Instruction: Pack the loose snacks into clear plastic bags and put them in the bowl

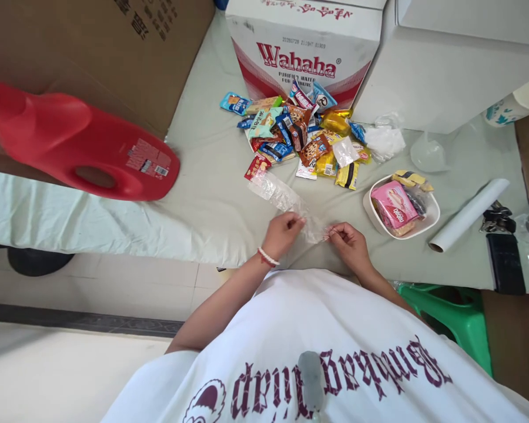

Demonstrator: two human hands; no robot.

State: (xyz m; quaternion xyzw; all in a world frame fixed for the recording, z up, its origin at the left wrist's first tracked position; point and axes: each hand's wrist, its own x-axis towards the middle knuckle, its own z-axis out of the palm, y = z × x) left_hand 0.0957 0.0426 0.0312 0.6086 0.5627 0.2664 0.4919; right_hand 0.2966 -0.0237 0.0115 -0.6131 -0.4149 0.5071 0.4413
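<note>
A clear plastic bag (314, 230) is stretched between my two hands just above the table's near edge. My left hand (283, 236), with a white bracelet and a red one at its wrist, pinches one side of it. On the other side my right hand (351, 245) grips the bag's edge between thumb and fingers. A clear plastic strip (275, 191) runs from near my left hand up to a red snack packet (258, 167); whether it joins the bag I cannot tell. Beyond lies a heap of wrapped snacks (297, 132). A white tub (432, 220) holding a pink wafer packet (395, 204) stands to the right.
A Wahaha carton (306, 59) and a white box (423, 70) stand at the back. The red detergent bottle (97, 147) lies at left beside a brown carton (92, 53). At right are a white roll (469, 217), keys (497, 218) and a paper cup (516, 104).
</note>
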